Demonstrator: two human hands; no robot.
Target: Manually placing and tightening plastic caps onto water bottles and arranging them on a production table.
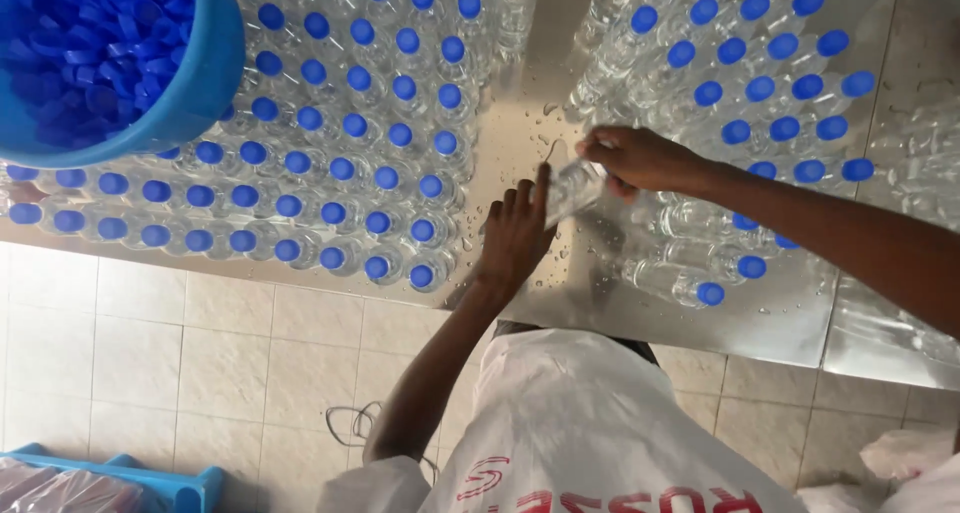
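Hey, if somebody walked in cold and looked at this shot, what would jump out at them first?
Probably the rows of clear bottles with blue caps packed on the shiny metal table, left and right of a wet bare strip. Next, the big blue bucket of loose caps at upper left. In the middle, the left hand and right hand meet on one uncapped clear bottle.

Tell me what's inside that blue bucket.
The blue bucket holds loose blue bottle caps, heaped. Whatever lies beneath the top layer is covered.
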